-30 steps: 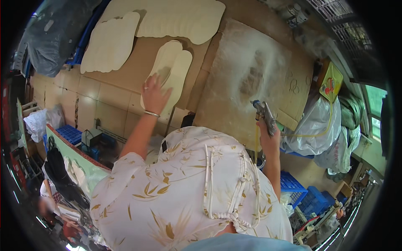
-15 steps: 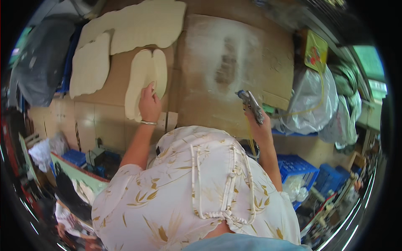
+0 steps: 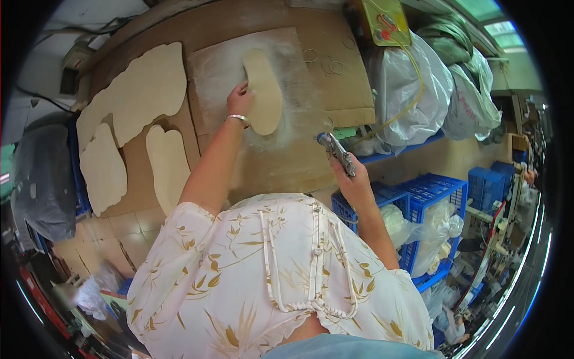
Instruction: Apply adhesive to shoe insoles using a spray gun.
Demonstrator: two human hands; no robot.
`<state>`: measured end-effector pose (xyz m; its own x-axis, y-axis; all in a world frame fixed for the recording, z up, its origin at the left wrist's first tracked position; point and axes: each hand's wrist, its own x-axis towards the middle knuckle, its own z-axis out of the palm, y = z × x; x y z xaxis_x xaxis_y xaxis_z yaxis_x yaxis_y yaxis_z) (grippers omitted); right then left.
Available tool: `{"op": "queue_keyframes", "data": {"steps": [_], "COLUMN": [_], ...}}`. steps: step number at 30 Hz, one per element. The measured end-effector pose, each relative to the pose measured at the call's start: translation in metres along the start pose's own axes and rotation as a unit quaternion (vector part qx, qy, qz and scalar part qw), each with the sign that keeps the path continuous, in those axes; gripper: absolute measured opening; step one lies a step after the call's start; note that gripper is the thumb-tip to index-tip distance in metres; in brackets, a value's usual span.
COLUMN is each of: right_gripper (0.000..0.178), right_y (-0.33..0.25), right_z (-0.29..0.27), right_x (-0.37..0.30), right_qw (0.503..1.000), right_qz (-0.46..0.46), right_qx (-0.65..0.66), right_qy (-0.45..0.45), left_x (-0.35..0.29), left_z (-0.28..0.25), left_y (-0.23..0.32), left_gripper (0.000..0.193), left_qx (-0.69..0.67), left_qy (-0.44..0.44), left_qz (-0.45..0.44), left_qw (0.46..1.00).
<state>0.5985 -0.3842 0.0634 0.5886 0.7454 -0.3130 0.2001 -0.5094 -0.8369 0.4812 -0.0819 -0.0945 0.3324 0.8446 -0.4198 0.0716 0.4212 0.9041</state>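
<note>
A cream shoe insole (image 3: 266, 99) lies on a board (image 3: 215, 72) dusted with white residue. Fingers of my left hand (image 3: 240, 102) grip its left edge, partly hidden by the insole and the hand itself. My right hand (image 3: 357, 184) is closed round a metal spray gun (image 3: 336, 152), held low to the right of the board and pointing up and left. Apart from the insole, the gun touches nothing. To the left rest overlapping rows of more cream insoles (image 3: 149, 87), another overlapping group (image 3: 103, 173) and a small pair-like stack (image 3: 167, 161).
Brown cardboard (image 3: 344, 90) covers the table. A yellow container (image 3: 385, 21) with a hose (image 3: 418, 72) stands at the far right, beside white plastic bags (image 3: 412, 99). Blue crates (image 3: 433, 197) are at my right. A dark covered bundle (image 3: 45, 179) stands at the left.
My left hand has gone from the small stack to the whitened board, with one insole now there. The view has shifted right; the spray gun stays in my right hand.
</note>
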Motion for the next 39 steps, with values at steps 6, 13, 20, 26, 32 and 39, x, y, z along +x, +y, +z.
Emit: {"op": "queue_keyframes", "data": {"steps": [6, 13, 20, 26, 32, 39], "right_gripper": [0.025, 0.023, 0.024, 0.027, 0.027, 0.026], "right_y": [-0.004, -0.053, -0.098, -0.101, -0.1, -0.097], "right_z": [-0.006, 0.012, 0.036, 0.041, 0.041, 0.039], "right_x": [-0.002, 0.033, 0.069, 0.075, 0.076, 0.071], "right_qw": [1.0, 0.996, 0.989, 0.987, 0.989, 0.99], "right_qz": [-0.018, -0.089, -0.148, -0.157, -0.141, -0.13], "right_qx": [0.016, 0.013, -0.018, -0.026, -0.048, -0.043], "right_qy": [0.005, -0.025, 0.021, 0.009, 0.016, 0.024], "left_x": [-0.017, -0.08, -0.083, -0.086, -0.086, -0.088], "left_z": [-0.019, -0.024, -0.023, -0.023, -0.026, -0.026], "left_y": [-0.052, -0.044, -0.041, -0.041, -0.044, -0.043], "left_gripper": [0.035, 0.024, 0.019, 0.017, 0.016, 0.017], "left_qx": [0.135, -0.005, -0.015, -0.013, -0.023, -0.021], "left_qy": [0.112, 0.06, 0.052, 0.036, 0.026, 0.016], "left_qz": [0.014, -0.203, -0.213, -0.209, -0.222, -0.23], "left_qw": [0.984, 0.977, 0.976, 0.977, 0.974, 0.973]}}
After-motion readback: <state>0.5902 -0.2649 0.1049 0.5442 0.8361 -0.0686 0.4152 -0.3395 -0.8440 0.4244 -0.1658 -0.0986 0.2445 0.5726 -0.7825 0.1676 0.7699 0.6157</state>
